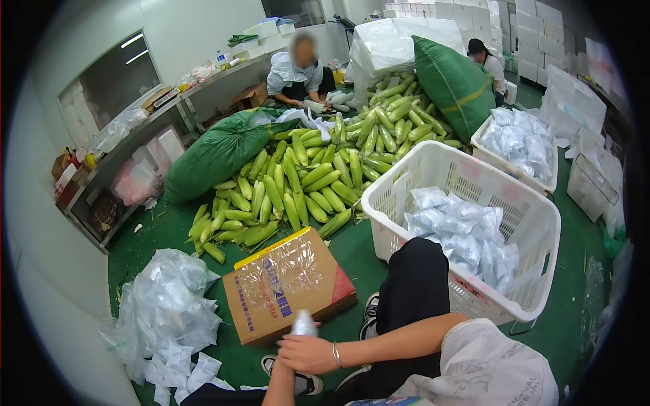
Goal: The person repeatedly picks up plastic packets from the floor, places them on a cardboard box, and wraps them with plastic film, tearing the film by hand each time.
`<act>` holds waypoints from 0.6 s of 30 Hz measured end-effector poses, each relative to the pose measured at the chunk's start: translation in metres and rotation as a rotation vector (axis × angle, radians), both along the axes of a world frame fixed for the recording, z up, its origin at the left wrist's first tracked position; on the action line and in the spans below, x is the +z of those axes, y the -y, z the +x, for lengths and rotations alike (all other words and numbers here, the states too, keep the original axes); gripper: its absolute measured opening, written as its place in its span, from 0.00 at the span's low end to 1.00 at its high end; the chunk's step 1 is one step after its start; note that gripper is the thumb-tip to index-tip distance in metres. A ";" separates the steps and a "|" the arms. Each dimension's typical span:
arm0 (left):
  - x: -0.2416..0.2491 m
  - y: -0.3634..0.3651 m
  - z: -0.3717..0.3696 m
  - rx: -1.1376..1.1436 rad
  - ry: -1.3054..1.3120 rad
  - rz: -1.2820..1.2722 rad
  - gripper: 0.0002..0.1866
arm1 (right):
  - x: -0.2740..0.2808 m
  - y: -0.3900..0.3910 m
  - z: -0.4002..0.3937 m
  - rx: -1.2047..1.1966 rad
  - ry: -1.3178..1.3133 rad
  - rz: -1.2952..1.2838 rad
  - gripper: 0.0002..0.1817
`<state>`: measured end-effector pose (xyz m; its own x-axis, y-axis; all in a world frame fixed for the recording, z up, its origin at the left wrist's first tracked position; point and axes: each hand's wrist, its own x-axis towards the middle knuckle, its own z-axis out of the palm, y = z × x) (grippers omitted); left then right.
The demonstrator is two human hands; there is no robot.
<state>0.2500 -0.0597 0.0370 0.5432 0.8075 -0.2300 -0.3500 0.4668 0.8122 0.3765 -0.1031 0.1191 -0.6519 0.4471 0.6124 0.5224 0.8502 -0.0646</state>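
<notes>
Plastic, thin and crumpled, forms one bulging bag (172, 291) on the green floor (156, 233), with several flat white packets (177, 362) spilling below it. Next lies one green woven sack (217, 155), folded and creased, against a heap of smooth, tapered corn cobs (274, 189), too many to count. One brown cardboard carton (298, 277) sits before them, glossy film crinkled over its top and blue characters; "WRAP" can be read in red. Left hand (285, 363) and right hand (308, 353), one metal bangle (336, 354) on the right wrist, are together, clamped around one silvery round-tipped object (305, 323) beside the carton's near edge; blur hides its detail. Rightward, one white slotted plastic basket (467, 177) holds plump silvery packets (460, 230); beyond stand a second green sack (452, 88), yellow-banded, and a second white basket (493, 155), likewise filled
</notes>
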 end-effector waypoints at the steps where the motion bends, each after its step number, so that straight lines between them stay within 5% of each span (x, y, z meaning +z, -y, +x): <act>1: 0.000 0.005 0.005 -0.046 -0.006 0.053 0.30 | 0.002 0.001 0.002 0.086 -0.055 -0.144 0.14; 5: 0.018 0.009 0.015 -0.118 -0.231 0.255 0.30 | 0.015 -0.009 0.026 -0.214 -0.435 -0.126 0.08; 7: 0.071 -0.008 0.026 -0.518 -0.451 -0.081 0.29 | 0.013 -0.023 0.046 -0.583 -0.802 -0.285 0.05; 9: 0.087 0.004 0.040 -0.510 -0.620 0.203 0.25 | 0.024 -0.031 0.064 -0.677 -1.022 -0.544 0.04; 11: 0.126 0.000 0.059 -0.620 -0.810 0.504 0.24 | 0.039 -0.028 0.071 -0.655 -0.866 -0.449 0.03; 12: 0.142 -0.002 0.069 -0.457 -0.778 0.927 0.25 | 0.050 -0.028 0.079 -0.674 -0.853 -0.395 0.03; 14: 0.151 -0.006 0.102 -0.362 -0.768 1.027 0.27 | 0.083 -0.031 0.113 -0.702 -0.797 -0.281 0.03; 15: 0.148 -0.006 0.122 -0.193 -0.674 1.140 0.29 | 0.060 -0.040 0.160 -0.894 -0.251 0.015 0.03; 16: 0.151 -0.007 0.139 -0.063 -0.653 1.186 0.28 | 0.086 -0.047 0.185 -0.805 -0.646 -0.075 0.04; 17: 0.159 -0.015 0.146 0.026 -0.576 1.326 0.22 | 0.059 -0.076 0.258 -0.792 -0.562 0.289 0.08; 18: 0.170 -0.030 0.137 0.093 -0.528 1.570 0.14 | 0.074 -0.052 0.371 -1.007 -0.040 0.205 0.11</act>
